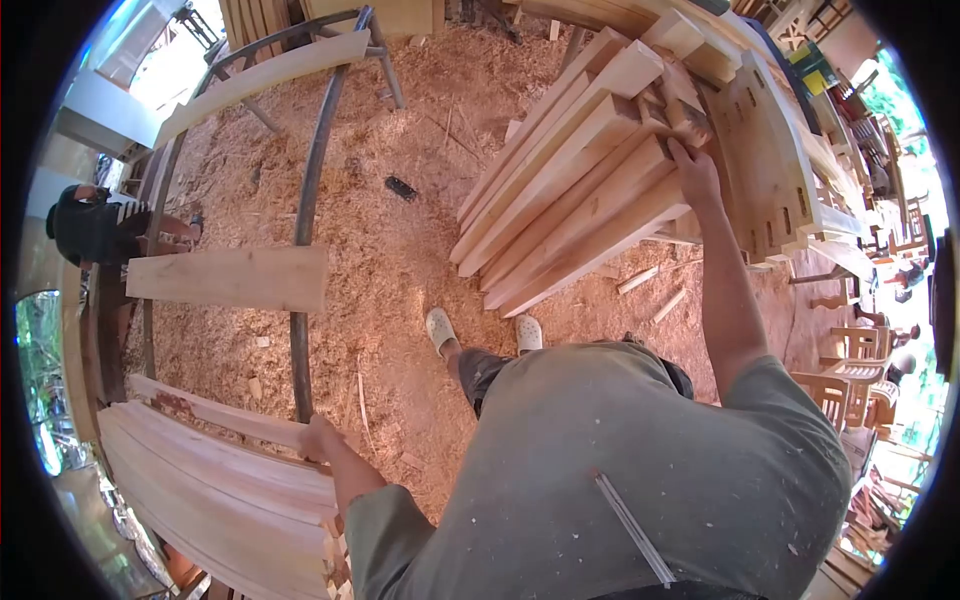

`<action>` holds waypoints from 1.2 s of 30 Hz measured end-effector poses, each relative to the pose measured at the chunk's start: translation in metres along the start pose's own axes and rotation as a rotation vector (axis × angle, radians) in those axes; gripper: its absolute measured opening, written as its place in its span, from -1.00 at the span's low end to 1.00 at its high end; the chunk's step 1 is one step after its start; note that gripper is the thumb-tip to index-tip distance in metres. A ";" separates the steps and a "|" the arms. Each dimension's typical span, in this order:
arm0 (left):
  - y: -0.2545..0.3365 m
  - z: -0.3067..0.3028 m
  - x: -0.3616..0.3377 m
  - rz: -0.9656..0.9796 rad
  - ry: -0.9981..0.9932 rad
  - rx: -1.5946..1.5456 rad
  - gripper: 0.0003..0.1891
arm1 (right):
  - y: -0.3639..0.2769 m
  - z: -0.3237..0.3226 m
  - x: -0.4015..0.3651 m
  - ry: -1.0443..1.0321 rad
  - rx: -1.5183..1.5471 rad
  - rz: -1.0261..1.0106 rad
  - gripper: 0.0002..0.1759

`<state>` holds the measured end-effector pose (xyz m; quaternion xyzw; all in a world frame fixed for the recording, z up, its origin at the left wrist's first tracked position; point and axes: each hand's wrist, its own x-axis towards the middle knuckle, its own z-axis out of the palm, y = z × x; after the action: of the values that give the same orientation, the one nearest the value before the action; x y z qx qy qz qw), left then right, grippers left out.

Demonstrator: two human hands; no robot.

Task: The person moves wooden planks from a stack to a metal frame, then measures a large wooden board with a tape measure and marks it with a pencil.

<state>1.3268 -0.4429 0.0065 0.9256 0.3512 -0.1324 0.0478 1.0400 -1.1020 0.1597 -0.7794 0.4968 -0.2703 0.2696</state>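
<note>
My right hand (694,168) is curled over the near end of a pale wooden beam (610,215) in a stack of similar squared lengths. Their other ends fan out toward my feet. My left hand (322,440) closes around the end of a narrow wooden board (225,412), which has a reddish patch near its far end. Beside that board lies a pile of wide planks (210,490), partly below my left forearm. The fingertips of both hands are mostly hidden by the wood.
A metal rail frame (308,200) stands on the left, with a single plank (228,279) across it. Wood shavings (390,260) cover the floor. Slotted boards (765,150) stand at the right, wooden chairs (855,350) beyond. Another person (95,225) is at the far left.
</note>
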 end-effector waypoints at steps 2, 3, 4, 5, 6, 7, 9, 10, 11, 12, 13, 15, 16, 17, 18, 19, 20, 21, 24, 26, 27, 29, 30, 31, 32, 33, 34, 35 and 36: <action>0.003 -0.012 -0.017 -0.006 0.049 0.008 -0.50 | 0.007 0.005 0.006 -0.044 0.112 0.056 -0.47; 0.008 -0.014 -0.022 -0.008 0.088 0.013 -0.50 | 0.014 0.002 0.006 -0.081 0.216 0.109 -0.49; 0.005 -0.012 -0.016 0.009 0.015 -0.027 -0.50 | 0.016 0.001 0.003 -0.052 0.217 0.117 -0.49; 0.000 -0.009 -0.008 0.031 -0.060 -0.068 -0.50 | 0.011 0.004 -0.001 0.096 0.128 0.047 -0.48; 0.003 -0.006 -0.011 -0.013 0.022 -0.076 -0.51 | 0.007 0.006 -0.004 0.245 0.038 -0.023 -0.47; 0.004 -0.003 -0.014 -0.062 0.106 -0.090 -0.52 | 0.006 0.005 -0.008 0.277 -0.045 -0.011 -0.38; -0.004 0.000 0.010 0.003 -0.094 -0.060 -0.53 | -0.002 0.007 -0.016 0.324 0.034 -0.001 -0.32; -0.006 0.005 0.015 0.020 -0.091 -0.072 -0.53 | -0.003 0.008 -0.017 0.338 0.112 0.001 -0.25; -0.006 0.011 0.018 -0.024 -0.038 -0.083 -0.53 | -0.001 0.008 -0.016 0.342 0.058 -0.040 -0.11; -0.006 0.014 0.020 -0.071 0.014 -0.095 -0.53 | 0.002 0.008 -0.015 0.360 0.068 -0.041 -0.11; -0.008 0.012 0.021 -0.058 0.021 -0.110 -0.53 | 0.001 0.009 -0.017 0.364 -0.002 -0.068 -0.08; -0.007 0.009 0.016 -0.014 -0.015 -0.112 -0.55 | -0.003 0.005 -0.021 0.389 -0.060 -0.101 -0.05; -0.003 0.002 0.004 -0.003 -0.011 -0.137 -0.55 | -0.008 0.002 -0.023 0.284 -0.031 -0.055 -0.02; -0.001 -0.010 -0.011 -0.004 -0.014 -0.164 -0.57 | -0.012 -0.001 -0.024 0.179 0.000 -0.014 0.00; 0.002 -0.018 -0.021 -0.005 -0.015 -0.191 -0.58 | -0.015 -0.002 -0.025 0.200 0.018 -0.028 0.00; 0.005 -0.019 -0.026 0.004 -0.010 -0.219 -0.58 | -0.016 -0.001 -0.026 0.221 0.023 -0.007 0.02; 0.003 -0.020 -0.026 0.016 -0.010 -0.204 -0.58 | -0.015 0.001 -0.026 0.238 0.027 0.014 0.03; 0.000 -0.019 -0.022 0.028 -0.008 -0.186 -0.59 | -0.011 0.002 -0.025 0.246 0.014 -0.021 0.08; -0.012 0.017 0.018 -0.006 0.049 -0.197 -0.57 | -0.022 -0.002 -0.032 0.239 -0.038 0.002 0.12; -0.014 0.027 0.034 -0.024 0.022 -0.204 -0.57 | -0.031 -0.006 -0.036 0.213 0.013 0.020 0.13; -0.014 0.032 0.043 -0.042 -0.011 -0.196 -0.56 | -0.033 -0.008 -0.037 0.179 0.051 0.046 0.14; 0.000 -0.006 -0.009 0.006 0.067 -0.191 -0.58 | -0.024 -0.004 -0.031 0.171 0.044 0.044 0.13; 0.001 -0.004 -0.003 0.014 0.071 -0.192 -0.58 | -0.021 -0.004 -0.029 0.158 0.028 0.044 0.13; 0.003 -0.002 0.002 -0.057 0.029 -0.204 -0.59 | -0.022 -0.006 -0.030 0.165 0.029 0.051 0.13; 0.003 -0.001 0.005 -0.129 -0.014 -0.213 -0.60 | -0.024 -0.007 -0.032 0.155 0.039 0.061 0.12; 0.001 0.003 0.006 -0.121 -0.013 -0.208 -0.60 | -0.026 -0.008 -0.033 0.144 0.048 0.071 0.11; -0.001 -0.001 -0.007 -0.064 0.042 -0.236 -0.60 | -0.026 -0.008 -0.033 0.147 0.046 0.078 0.11; -0.003 -0.003 -0.013 -0.010 0.097 -0.264 -0.60 | -0.025 -0.007 -0.033 0.153 0.044 0.072 0.09; -0.003 0.002 -0.005 -0.009 0.098 -0.257 -0.60 | -0.025 -0.006 -0.032 0.156 0.042 0.067 0.07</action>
<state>1.3208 -0.4444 0.0061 0.9156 0.3716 -0.0411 0.1483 1.0395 -1.0642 0.1759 -0.7332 0.5363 -0.3312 0.2552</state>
